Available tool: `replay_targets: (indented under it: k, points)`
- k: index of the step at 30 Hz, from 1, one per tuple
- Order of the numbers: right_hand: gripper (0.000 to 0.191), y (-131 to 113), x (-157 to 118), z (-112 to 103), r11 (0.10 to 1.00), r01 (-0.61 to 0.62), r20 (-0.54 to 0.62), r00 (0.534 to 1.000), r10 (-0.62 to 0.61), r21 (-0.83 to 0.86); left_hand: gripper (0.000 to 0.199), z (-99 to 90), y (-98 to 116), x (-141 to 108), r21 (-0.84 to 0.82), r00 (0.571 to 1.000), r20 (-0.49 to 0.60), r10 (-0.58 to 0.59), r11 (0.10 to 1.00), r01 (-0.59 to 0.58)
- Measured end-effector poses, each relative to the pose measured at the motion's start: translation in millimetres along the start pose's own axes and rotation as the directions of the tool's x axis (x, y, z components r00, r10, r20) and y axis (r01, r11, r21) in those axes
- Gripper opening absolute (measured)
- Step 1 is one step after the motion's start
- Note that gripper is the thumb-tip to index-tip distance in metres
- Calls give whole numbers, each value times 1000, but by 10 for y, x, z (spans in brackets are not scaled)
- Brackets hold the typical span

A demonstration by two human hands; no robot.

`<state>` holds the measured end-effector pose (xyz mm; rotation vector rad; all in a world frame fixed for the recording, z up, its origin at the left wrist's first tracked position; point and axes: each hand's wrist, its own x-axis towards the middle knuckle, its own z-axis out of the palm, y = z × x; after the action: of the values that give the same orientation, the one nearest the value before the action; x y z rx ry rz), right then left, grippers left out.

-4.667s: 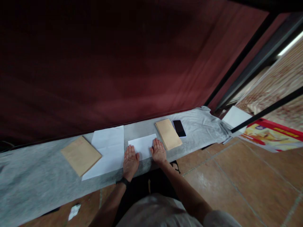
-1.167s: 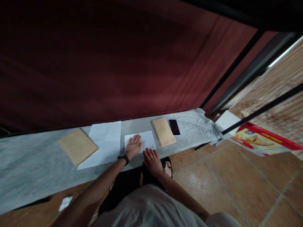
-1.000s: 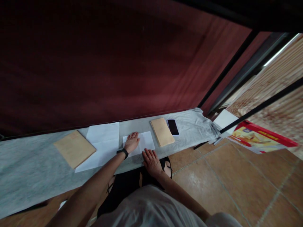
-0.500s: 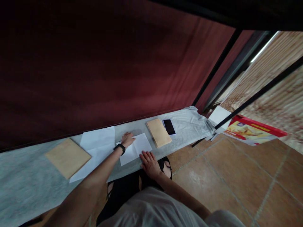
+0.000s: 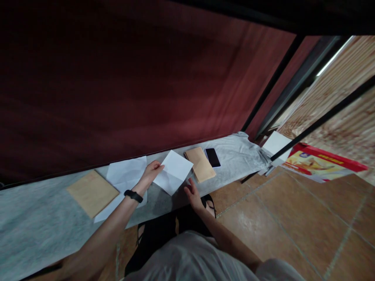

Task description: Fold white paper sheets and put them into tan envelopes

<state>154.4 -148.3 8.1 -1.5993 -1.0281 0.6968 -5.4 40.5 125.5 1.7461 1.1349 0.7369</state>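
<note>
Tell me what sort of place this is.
Likely an indoor room, though whether home or business is unclear: brown, ceramic-looking floor tiles, a long, narrow, grey-cloth-covered bench and a tall, dark red surface behind it.

Grey shirt (image 5: 193,257), black trousers (image 5: 156,238); dark wristband (image 5: 133,195)

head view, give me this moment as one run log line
left hand: gripping creased white sheet | right hand: open, near sheet, contact unclear | to sheet's right: brown packet, phone, on grey cloth
</note>
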Motion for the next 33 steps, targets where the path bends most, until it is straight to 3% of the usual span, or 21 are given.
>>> replay_targets:
  k: [1,6,14,18,20,22,24,26,29,33]
  points:
    - [58,-41,67,4,995,-24,29,999,21,94,38,-4,20,-71,-75,1000,-17,6,997,-7]
    - [46,-251,353,-11,983,-4,53,999,-6,183,37,20,111,-353,-219,995,-103,-4,976,-19]
    - [32,-581,676,-134,971,129,-58,991,-119,202,28,-242,235,-362,-90,974,-176,140,983,-157]
    - [21,-585,644,-184,943,272,-4,961,-276,192,20,-235,-32,-484,-28,978,-118,169,984,-174]
    - [23,-474,565,-192,930,334,58,936,-346,154,13,-147,-254,-610,-46,978,-70,198,979,-201]
    - [26,-317,462,-201,939,337,111,933,-342,63,10,-36,-482,-752,-21,976,22,219,976,-218]
    - [33,-159,347,-216,930,366,227,909,-349,-39,16,60,-676,-888,84,980,68,186,978,-191]
    - [42,-35,234,-234,906,399,312,886,-342,-142,24,118,-817,-1002,166,965,156,210,958,-236]
    - [51,61,90,-262,849,446,359,870,-337,-283,45,136,-943,-1116,257,930,272,247,913,-318]
    - [55,73,7,-290,801,462,373,870,-323,-382,66,116,-1019,-1180,370,926,313,210,872,-322]
